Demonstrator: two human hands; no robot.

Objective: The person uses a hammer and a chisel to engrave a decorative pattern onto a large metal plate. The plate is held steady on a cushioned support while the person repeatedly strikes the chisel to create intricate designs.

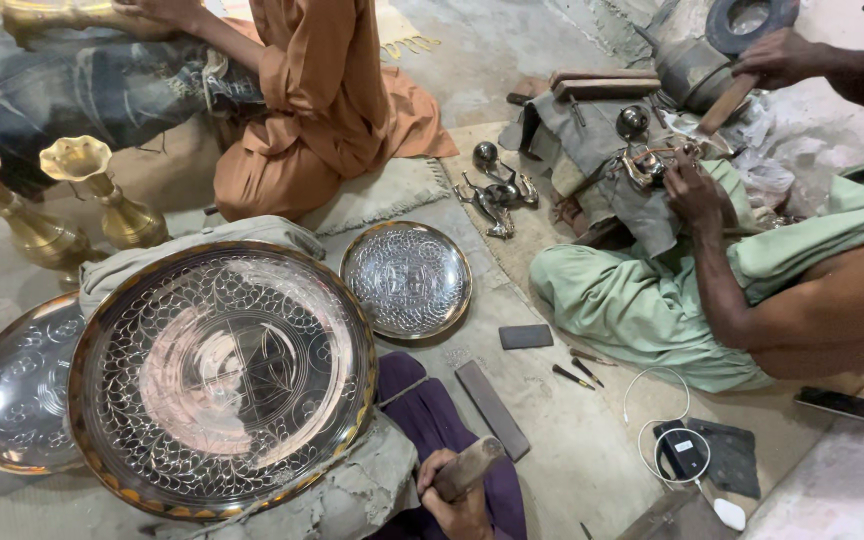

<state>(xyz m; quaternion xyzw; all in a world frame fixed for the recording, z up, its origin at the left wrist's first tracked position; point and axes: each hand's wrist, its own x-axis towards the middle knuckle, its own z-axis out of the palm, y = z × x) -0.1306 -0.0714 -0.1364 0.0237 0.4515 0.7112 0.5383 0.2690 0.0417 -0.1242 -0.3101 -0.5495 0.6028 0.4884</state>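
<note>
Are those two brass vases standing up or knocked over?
Upright: both brass vases stand on their bases, flared mouths up.

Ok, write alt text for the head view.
The wearer's right hand grips a wooden handle beside a large engraved metal plate. Two people sit nearby on the floor among smaller plates and brass vases.

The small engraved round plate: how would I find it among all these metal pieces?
Start at the large engraved tray propped in the foreground. Just beyond its upper right rim, the small engraved plate lies flat on the floor. It is the smallest of the round pieces, with a brass-coloured rim.
</note>
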